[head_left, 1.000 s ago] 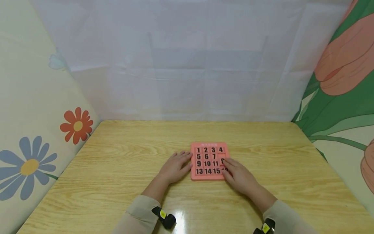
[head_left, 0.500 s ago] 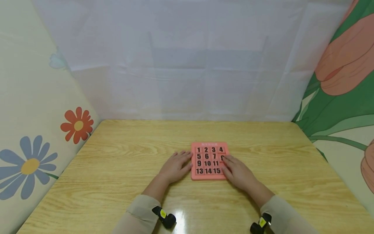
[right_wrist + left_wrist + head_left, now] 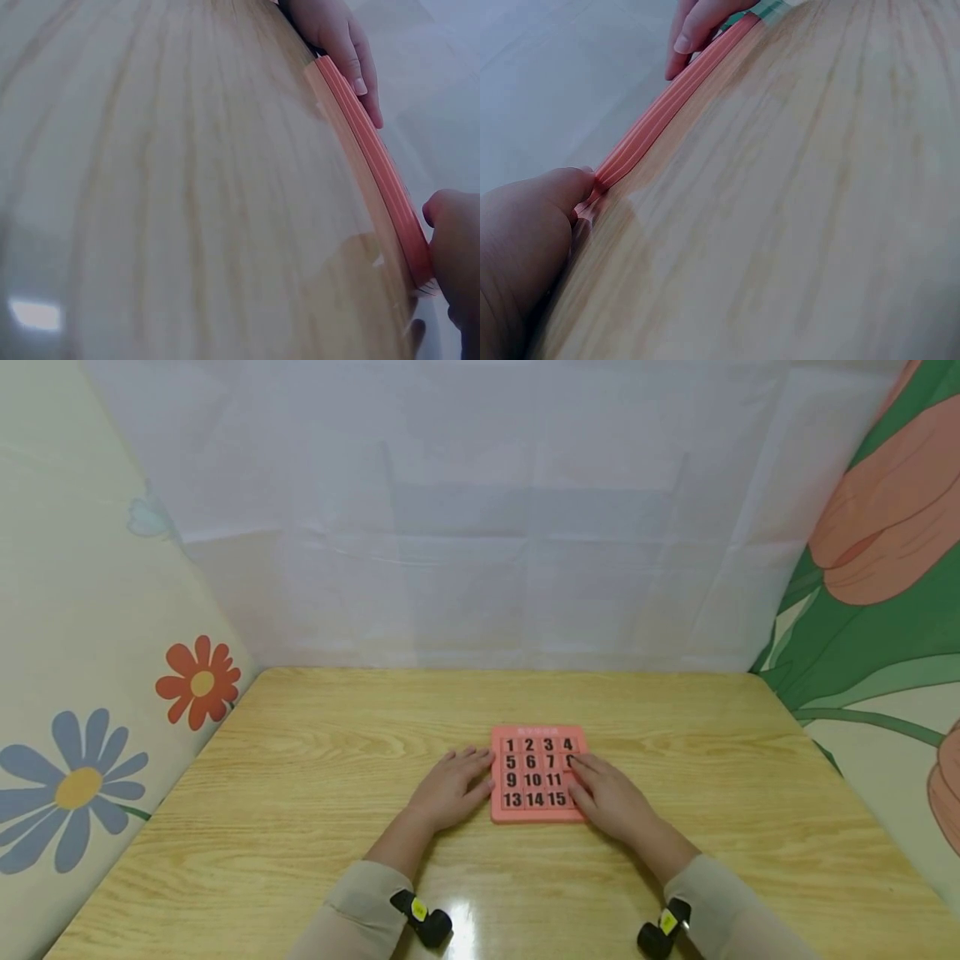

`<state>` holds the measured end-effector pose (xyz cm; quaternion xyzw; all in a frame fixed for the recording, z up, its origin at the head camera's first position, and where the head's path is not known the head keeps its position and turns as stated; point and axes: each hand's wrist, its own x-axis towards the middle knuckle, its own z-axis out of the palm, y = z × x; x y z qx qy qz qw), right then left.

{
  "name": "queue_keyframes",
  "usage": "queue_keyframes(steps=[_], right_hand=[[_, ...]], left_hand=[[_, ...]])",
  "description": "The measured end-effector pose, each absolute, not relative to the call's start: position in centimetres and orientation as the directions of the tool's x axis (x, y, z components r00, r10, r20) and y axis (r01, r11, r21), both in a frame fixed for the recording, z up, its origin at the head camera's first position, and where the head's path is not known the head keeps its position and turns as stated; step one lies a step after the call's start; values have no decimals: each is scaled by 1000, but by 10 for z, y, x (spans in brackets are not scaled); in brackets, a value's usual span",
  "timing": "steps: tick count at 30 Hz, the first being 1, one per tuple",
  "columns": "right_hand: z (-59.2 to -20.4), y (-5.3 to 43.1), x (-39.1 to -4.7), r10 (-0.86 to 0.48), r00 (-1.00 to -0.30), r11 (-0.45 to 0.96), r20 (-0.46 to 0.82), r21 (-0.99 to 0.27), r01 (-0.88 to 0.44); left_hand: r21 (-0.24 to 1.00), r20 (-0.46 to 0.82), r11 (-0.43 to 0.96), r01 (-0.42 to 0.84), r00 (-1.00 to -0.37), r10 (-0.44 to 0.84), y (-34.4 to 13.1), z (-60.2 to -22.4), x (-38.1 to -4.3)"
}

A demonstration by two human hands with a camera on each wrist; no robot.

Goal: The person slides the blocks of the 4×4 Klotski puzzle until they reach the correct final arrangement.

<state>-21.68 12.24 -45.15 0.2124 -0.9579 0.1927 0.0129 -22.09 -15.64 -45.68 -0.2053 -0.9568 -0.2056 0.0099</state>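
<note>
A pink number slide puzzle (image 3: 534, 816) lies flat on the table in the head view, black-numbered tiles in a square grid. My left hand (image 3: 450, 789) rests against its left edge, fingertips and thumb at the frame. On the right side, my right hand (image 3: 615, 802) touches the rightmost column with its fingers extended, fingertips over the tile 8 (image 3: 569, 762) beneath the 4. Its thumb and fingers hide the lower part of that column. Low along the table, the left wrist view shows the puzzle's side (image 3: 675, 97) between both hands, as does the right wrist view.
The wood-grain table (image 3: 337, 718) runs back to a white cloth (image 3: 480, 568). Flower-printed panels stand on both sides, with a red flower (image 3: 198, 682) at left and large tulips at right. Black cameras (image 3: 431, 927) are strapped to the wrists.
The tile 8 under my right fingers has slid up into the second row. My right hand has shifted slightly left, its thumb covering more of the bottom right tile. My left hand has not moved.
</note>
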Motion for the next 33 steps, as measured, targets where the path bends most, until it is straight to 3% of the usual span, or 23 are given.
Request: queue_keyframes(steps=[33], right_hand=[[-457,136,-187,-408,-900,808,151,-399,-433]], left_hand=[[399,113,824,402,-913,391,-156,-458,-221]])
